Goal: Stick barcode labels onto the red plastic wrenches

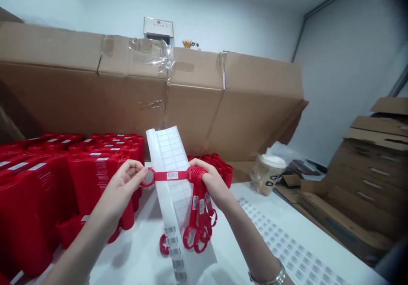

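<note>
My left hand (129, 178) is closed, with thumb and fingertips pinching one ring end of a red plastic strap (162, 176). The strap stretches level to my right hand and carries a small white barcode label. My right hand (213, 183) is closed around the stacked ring ends of a bunch of similar red straps (200, 212), whose free ends hang down, some with barcode labels. Beneath them lies a sheet of labels (172, 149), largely peeled at the far end, with barcode labels left at the near end. A red ring (164, 246) shows beside the sheet.
Neat stacks of labelled red straps (95, 166) fill the left side. More red straps (223, 170) lie behind my right hand. A lidded cup (269, 172) and a barcode sheet (283, 238) are at the right. A large cardboard box (191, 102) leans across the back.
</note>
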